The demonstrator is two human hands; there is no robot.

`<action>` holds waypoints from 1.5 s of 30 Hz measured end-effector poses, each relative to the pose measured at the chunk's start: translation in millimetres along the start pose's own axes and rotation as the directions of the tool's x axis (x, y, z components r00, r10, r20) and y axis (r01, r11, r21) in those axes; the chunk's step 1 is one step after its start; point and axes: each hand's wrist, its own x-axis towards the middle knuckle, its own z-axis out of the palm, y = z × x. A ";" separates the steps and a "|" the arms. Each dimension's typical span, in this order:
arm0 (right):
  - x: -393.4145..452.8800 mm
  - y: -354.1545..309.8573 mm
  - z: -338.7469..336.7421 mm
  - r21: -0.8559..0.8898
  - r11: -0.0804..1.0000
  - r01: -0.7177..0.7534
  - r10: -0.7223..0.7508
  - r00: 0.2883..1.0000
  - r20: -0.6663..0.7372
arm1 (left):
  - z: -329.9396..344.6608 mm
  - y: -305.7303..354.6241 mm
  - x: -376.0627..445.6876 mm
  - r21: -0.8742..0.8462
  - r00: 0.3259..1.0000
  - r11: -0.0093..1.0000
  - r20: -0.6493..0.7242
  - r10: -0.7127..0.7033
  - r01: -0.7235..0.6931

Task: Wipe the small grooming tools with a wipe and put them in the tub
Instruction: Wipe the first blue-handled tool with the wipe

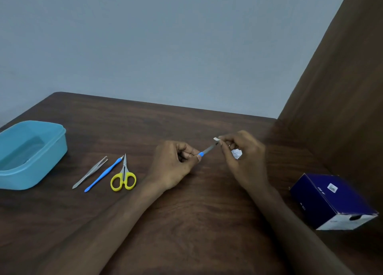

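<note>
One nail file [207, 149] btwn L/R fingers [222, 139], wipe [216, 139] at tip

Dark blue box [333, 202] on brown wooden table [186, 212], right side; grey wall [165, 36] behind.

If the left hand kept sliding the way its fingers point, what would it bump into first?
Probably the right hand. The left hand points along the small blue-handled tool it pinches, and the right hand's fingers hold a wipe at that tool's far end.
</note>
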 end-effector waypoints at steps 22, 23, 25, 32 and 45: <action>-6.9 -4.9 14.6 0.066 0.989 0.129 -0.138 0.977 0.161 | -1.2 1.7 2.4 -0.024 0.999 0.999 -0.009 -0.049 0.049; -5.6 -0.6 14.0 0.057 0.993 0.105 -0.113 0.982 0.150 | -1.1 1.3 2.9 -0.025 0.999 0.998 -0.008 -0.050 0.050; -3.3 7.1 11.7 0.034 0.998 0.050 -0.054 0.991 0.119 | -1.1 1.0 3.0 -0.017 0.999 0.999 0.002 -0.051 0.051; -0.7 17.8 12.1 0.088 0.935 -0.343 0.344 0.939 0.002 | -0.7 2.2 2.7 -0.040 0.999 0.998 0.030 -0.043 0.044; 2.5 7.5 12.6 0.510 0.566 -0.647 0.706 0.701 0.106 | -2.0 3.7 1.7 -0.092 0.999 0.995 -0.003 -0.045 0.045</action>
